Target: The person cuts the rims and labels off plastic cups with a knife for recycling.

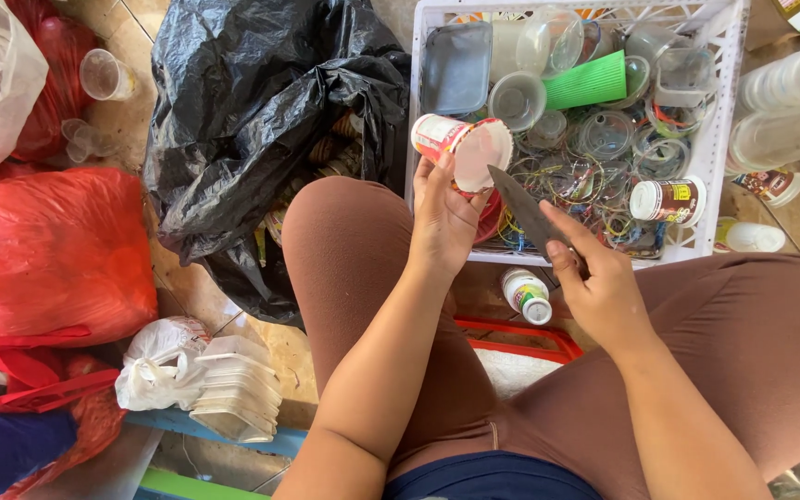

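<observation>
The floor was crowded: a white plastic crate [717, 139] of clear cups ahead, black bag [261, 111] just beside. The left hand [444, 218] was closed around a small, light, thin-walled red-and-white plastic cup [460, 146] above the crate's near edge; gripping its body likely avoided crushing. The right hand [599, 282] was clenched on a dark-bladed knife [525, 211], tip near the rim, with little room.

White crate [717, 139]: top and right rim cut off by frame edge. Knife [522, 208] handle hidden inside right hand [604, 287]. Contents of black bag [261, 120], left of crate, mostly concealed.
</observation>
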